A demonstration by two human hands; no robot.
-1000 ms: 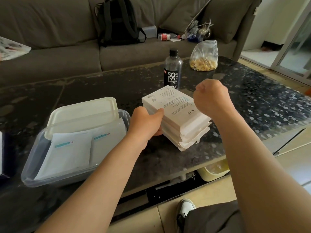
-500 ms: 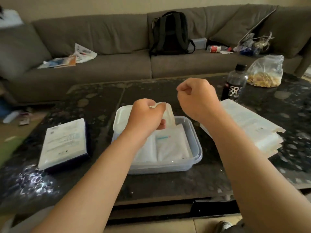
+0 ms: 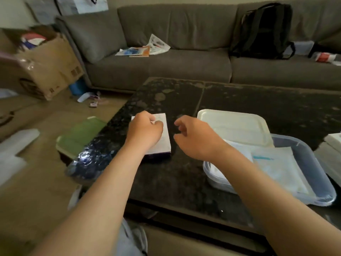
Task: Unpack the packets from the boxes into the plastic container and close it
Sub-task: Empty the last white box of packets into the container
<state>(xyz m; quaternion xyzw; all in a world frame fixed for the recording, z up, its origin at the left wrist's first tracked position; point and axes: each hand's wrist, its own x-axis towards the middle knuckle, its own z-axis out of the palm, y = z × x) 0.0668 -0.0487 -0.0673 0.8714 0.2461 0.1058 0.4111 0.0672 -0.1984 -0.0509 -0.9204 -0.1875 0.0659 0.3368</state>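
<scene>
A white box with a dark base (image 3: 164, 137) lies flat on the dark table, left of the clear plastic container (image 3: 311, 157). My left hand (image 3: 144, 132) rests on top of the box, fingers curled at its far end. My right hand (image 3: 193, 139) hovers just right of the box with loosely curled fingers and holds nothing. Inside the container lie white packets (image 3: 276, 169) with a teal stripe. The container's pale lid (image 3: 232, 126) leans on its far rim. A stack of white boxes (image 3: 334, 141) shows at the right edge.
The table's left edge (image 3: 114, 124) runs close to the box. A green flat item (image 3: 81, 133) lies lower left, beside the table. A brown cardboard box (image 3: 48, 65) stands on the floor. Behind the table is a grey sofa (image 3: 166, 67) with papers and a black backpack (image 3: 262, 32).
My view has swung left. My left hand left the container and came down on the box at the left. My right hand followed and loosened from a fist.
</scene>
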